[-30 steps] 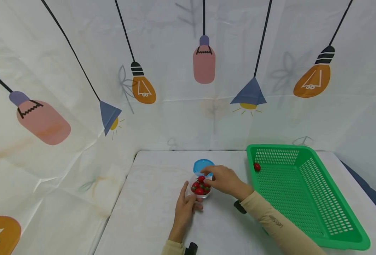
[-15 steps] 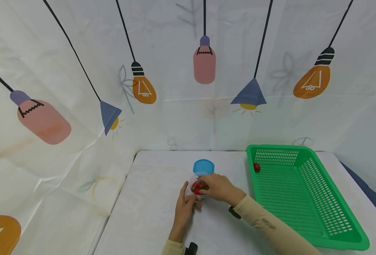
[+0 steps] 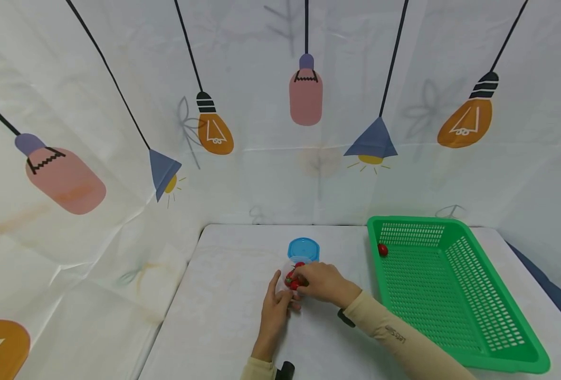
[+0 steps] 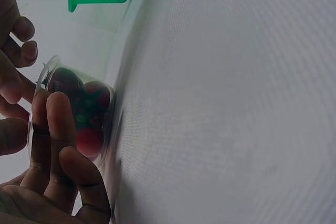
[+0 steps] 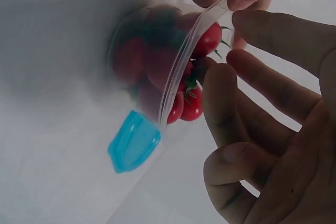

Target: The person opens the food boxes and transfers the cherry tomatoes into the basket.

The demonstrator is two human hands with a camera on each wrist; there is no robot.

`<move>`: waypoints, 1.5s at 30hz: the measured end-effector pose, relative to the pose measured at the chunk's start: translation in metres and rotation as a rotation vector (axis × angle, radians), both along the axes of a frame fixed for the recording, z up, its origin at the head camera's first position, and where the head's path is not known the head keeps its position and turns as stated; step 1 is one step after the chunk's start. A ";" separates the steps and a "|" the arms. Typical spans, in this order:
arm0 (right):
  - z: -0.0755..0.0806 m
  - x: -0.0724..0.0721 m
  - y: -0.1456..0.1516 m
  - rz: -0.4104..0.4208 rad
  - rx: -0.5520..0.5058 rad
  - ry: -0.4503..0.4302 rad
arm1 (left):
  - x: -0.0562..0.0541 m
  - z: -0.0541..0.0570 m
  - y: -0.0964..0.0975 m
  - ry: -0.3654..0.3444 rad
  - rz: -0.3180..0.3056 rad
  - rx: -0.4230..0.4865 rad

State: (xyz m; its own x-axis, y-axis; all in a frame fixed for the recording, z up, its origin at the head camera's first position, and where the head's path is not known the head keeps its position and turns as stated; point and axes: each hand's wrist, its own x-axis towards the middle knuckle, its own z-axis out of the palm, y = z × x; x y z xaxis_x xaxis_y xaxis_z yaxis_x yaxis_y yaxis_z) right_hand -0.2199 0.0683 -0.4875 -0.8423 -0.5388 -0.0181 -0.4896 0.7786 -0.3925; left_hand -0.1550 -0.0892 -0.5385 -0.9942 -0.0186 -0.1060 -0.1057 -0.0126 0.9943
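Nearest, two tan sleeves [image 3: 403,338] are running off the bottom edge, the right one hiding part of the green basket's [image 3: 432,285] near corner. Taking the clear tub [image 5: 149,56] as the dial's centre, the left hand [image 3: 274,319] is bracing it from seven o'clock, fingers lying loosely extended along its wall. The right hand [image 3: 326,283] is reaching in from about four, covering some of the red tomatoes [image 5: 192,104] heaped inside — whether it is gripping one, I cannot tell. The blue lid [image 3: 303,249] is lying just beyond, toward twelve. The basket is standing at three, a lone tomato [image 3: 382,250] sitting against its left wall. The tabletop [image 3: 233,295] is stretching toward nine, to its left edge; a printed backdrop [image 3: 261,190] is rising behind.
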 end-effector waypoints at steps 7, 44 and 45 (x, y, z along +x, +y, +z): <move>-0.002 -0.001 -0.004 0.003 0.017 0.007 | -0.001 -0.003 0.002 0.000 0.010 -0.024; -0.002 -0.014 -0.009 0.001 0.064 -0.120 | 0.000 0.005 -0.001 -0.001 0.003 -0.022; -0.001 -0.014 -0.009 0.004 0.057 -0.123 | 0.000 0.005 -0.001 0.002 0.001 -0.023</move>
State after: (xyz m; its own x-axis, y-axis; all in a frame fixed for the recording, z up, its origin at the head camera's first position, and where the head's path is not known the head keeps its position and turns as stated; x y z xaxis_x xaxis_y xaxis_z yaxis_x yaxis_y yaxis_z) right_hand -0.2342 0.0594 -0.4889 -0.8297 -0.5371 -0.1519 -0.4436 0.7997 -0.4045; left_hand -0.1550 -0.0901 -0.5334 -0.9943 -0.0219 -0.1040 -0.1042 0.0103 0.9945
